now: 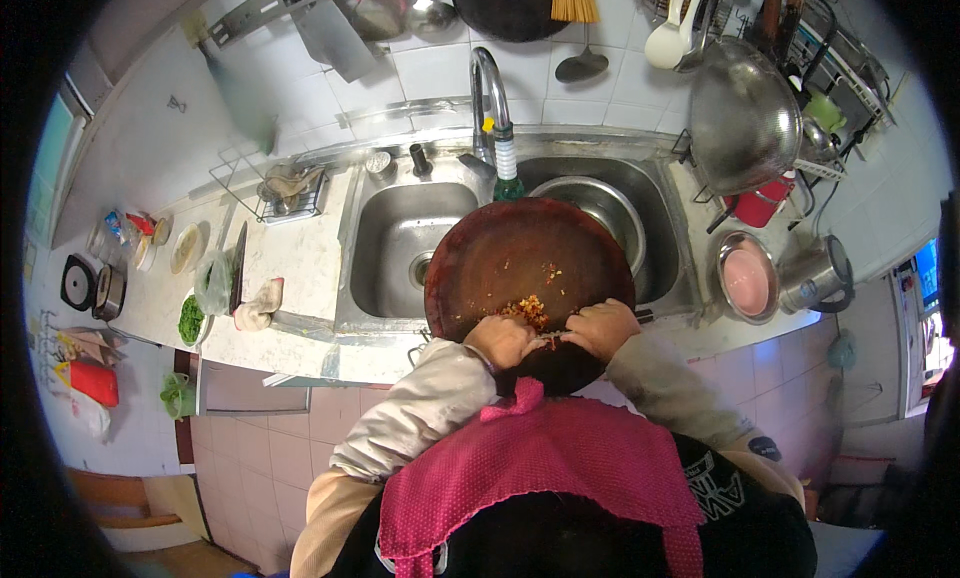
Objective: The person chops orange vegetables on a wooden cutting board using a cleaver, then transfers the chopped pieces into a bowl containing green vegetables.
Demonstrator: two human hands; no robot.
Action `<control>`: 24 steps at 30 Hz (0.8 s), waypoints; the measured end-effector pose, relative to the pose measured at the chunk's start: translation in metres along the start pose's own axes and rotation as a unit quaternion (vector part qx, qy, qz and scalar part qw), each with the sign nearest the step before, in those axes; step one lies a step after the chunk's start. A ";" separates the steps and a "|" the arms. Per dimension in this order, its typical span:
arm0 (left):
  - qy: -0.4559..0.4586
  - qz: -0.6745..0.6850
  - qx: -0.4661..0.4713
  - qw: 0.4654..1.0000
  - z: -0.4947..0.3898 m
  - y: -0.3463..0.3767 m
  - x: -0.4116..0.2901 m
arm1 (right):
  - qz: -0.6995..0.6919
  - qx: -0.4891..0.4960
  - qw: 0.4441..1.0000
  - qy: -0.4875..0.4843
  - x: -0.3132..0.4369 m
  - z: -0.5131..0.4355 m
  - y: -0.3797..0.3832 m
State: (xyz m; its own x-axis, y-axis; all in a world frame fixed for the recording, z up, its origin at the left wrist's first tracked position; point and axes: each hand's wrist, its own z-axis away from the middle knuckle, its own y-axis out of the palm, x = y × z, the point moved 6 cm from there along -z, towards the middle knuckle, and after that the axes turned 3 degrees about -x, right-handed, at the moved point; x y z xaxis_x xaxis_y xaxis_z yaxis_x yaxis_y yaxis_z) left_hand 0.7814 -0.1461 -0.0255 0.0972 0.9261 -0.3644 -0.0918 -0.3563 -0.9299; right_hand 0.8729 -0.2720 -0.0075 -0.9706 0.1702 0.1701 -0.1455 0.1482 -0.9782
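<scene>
A round wooden chopping board (517, 248) lies over the sink's front and middle. A small heap of chopped orange-red bits (529, 309) sits on it, with crumbs scattered behind. At the board's near part, my right hand (602, 329) grips a knife (553, 336), seen nearly edge-on; its dark handle end juts out to the right. My left hand (504, 341) has its fingertips closed on the blade's other end. Reddish bits cling along the blade between both hands. The dark area below the blade is too shaded to tell board from blade.
Behind the board are a steel double sink (409, 210), a basin (611, 203) and a tap (491, 90). Leftward on the counter lie another knife (238, 263), a cloth (259, 305) and chopped greens (191, 319). A bowl with a pink inside (746, 278) stands right, beside a steel pot (814, 274).
</scene>
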 end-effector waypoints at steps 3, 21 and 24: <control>0.003 0.005 -0.027 1.000 -0.001 0.005 0.005 | 0.005 0.030 1.000 0.006 0.003 -0.007 -0.007; -0.108 -0.021 -0.069 0.991 -0.004 -0.047 0.034 | 0.029 0.027 0.997 -0.062 -0.015 -0.086 -0.027; -0.109 -0.015 -0.075 0.991 -0.003 -0.029 0.037 | 0.045 0.032 0.996 -0.077 -0.013 -0.081 -0.008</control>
State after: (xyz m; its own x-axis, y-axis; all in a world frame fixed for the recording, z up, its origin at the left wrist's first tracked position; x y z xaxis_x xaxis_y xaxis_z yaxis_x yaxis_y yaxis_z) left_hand 0.7903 -0.1021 -0.0125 -0.1208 0.9353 -0.3326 0.0584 -0.3278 -0.9429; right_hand 0.9019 -0.1967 0.0075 -0.9974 0.0287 0.0658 -0.0635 0.0757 -0.9951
